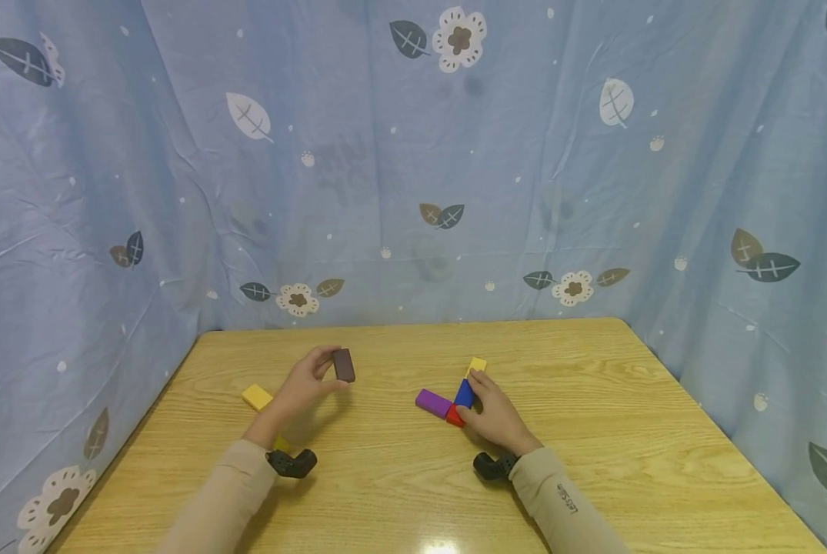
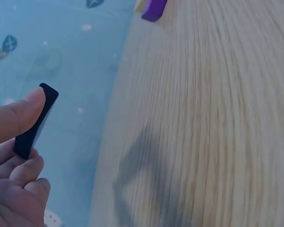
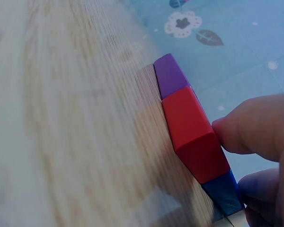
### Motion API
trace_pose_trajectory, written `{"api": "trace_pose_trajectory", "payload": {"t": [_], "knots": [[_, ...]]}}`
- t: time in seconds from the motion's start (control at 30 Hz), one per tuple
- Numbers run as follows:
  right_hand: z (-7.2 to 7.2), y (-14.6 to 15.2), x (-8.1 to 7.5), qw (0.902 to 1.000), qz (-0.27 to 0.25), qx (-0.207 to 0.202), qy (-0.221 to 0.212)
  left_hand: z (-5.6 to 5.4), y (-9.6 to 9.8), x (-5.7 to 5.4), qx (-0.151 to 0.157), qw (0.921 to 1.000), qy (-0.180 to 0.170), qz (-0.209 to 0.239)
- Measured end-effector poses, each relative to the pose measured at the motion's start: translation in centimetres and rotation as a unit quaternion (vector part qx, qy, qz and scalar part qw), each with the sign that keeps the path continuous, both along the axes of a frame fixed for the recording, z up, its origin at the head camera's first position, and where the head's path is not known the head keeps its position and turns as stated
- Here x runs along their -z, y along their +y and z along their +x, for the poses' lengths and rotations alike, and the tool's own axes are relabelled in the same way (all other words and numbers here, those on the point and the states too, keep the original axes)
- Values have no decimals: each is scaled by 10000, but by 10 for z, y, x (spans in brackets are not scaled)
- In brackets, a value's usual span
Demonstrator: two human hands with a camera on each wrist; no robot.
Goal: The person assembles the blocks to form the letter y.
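Observation:
My left hand [image 1: 307, 382] holds a dark brown block [image 1: 344, 365] above the table, pinched between thumb and fingers. Seen edge-on in the left wrist view, the same block [image 2: 37, 124] looks nearly black. To the right, a purple block [image 1: 433, 402], a red block [image 1: 455, 416], a blue block [image 1: 465, 394] and a yellow block [image 1: 478, 365] lie end to end in a bent row. Over this row rests my right hand [image 1: 499, 415]. Its thumb touches the red block [image 3: 189, 120], and its other fingers lie along the blue block [image 3: 225, 193] near the yellow one.
Another yellow block [image 1: 257, 397] lies left of my left forearm. A yellow piece [image 1: 281, 444] shows partly behind the left wrist. Black wrist devices [image 1: 292, 463] sit on both wrists. The wooden table [image 1: 385, 492] meets a blue patterned curtain [image 1: 385, 169] at the back and sides.

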State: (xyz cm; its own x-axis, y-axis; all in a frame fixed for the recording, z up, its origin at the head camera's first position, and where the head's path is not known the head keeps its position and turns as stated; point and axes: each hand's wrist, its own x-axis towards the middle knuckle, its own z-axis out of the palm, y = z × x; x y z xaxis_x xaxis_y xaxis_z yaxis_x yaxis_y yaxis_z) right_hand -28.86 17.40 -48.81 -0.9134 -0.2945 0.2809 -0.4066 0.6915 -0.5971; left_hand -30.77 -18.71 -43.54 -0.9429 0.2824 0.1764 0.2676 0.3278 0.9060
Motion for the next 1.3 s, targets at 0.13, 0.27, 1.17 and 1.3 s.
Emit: {"api": "trace_pose_trajectory", "payload": {"t": [0.13,0.27,1.17,1.3], "knots": [[0,0,0,10000,29,5,-6,-3,10,3,111,9998,-54,130],[1,0,-1,10000,33,-7,6,-5,21,7,195,9996,-124,137],[-1,0,1,10000,21,-16,38,-7,95,30,-541,9984,-176,73],[-2,1,2,10000,64,6,44,-3,101,30,-676,9975,-193,38]]}}
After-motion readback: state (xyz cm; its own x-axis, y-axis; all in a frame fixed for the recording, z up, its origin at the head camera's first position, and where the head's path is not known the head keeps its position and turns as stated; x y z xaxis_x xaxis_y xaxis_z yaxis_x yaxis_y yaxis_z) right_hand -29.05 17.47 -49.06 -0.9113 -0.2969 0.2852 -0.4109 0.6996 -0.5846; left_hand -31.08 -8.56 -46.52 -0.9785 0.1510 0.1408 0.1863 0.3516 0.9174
